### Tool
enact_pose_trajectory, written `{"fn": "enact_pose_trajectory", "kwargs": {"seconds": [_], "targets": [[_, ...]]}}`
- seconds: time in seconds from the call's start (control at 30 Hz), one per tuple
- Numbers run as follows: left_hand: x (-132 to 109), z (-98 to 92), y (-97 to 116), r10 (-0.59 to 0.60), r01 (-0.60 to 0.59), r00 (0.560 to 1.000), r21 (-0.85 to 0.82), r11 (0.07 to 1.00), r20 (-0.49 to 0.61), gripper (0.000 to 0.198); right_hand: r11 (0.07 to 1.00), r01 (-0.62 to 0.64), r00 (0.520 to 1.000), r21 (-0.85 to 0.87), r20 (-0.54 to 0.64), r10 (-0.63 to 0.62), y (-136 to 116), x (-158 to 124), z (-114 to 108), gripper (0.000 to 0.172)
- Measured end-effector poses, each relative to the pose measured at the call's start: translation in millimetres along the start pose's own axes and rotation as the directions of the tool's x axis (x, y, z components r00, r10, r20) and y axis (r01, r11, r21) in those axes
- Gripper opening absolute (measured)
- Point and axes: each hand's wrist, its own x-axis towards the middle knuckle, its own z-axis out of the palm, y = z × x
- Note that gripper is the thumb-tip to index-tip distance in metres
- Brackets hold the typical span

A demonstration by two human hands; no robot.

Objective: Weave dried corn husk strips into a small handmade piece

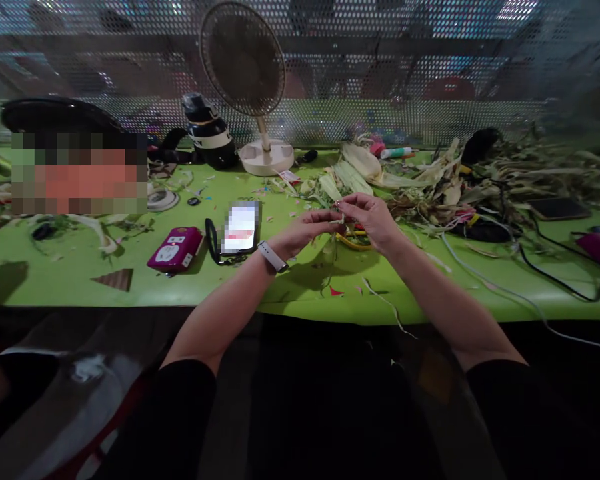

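My left hand and my right hand meet above the green table, fingers pinched together. Between the fingertips sits a small pale strip of corn husk, held from both sides. A white band is on my left wrist. Just beyond the hands lie pale green husk pieces and a yellow item under my right hand. A heap of dried husks spreads to the right.
A small desk fan stands at the back by a mesh wall. A phone, a magenta power strip, a black bottle, cables and husk scraps lie about.
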Motion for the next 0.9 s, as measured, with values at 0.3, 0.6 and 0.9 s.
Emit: {"fn": "enact_pose_trajectory", "kwargs": {"seconds": [0.3, 0.6, 0.9], "targets": [[-1.6, 1.0, -3.2, -0.049, 0.049, 0.999, 0.027, 0.998, 0.003, 0.018, 0.973, -0.108, 0.993, 0.205, 0.073, 0.094, -2.0, -4.8, 8.4, 0.044], [-4.7, 5.3, -4.7, -0.126, 0.125, 0.99, 0.019, 0.992, 0.065, 0.008, 0.987, -0.099, 0.994, 0.126, 0.069, 0.09, 4.6, -3.5, 9.0, 0.046], [4.8, 1.9, 2.3, -0.088, 0.042, 0.98, -0.25, 0.967, -0.178, 0.009, 0.97, -0.049, 0.963, -0.239, 0.247, 0.109, -18.7, 6.0, -26.3, 0.049]]}}
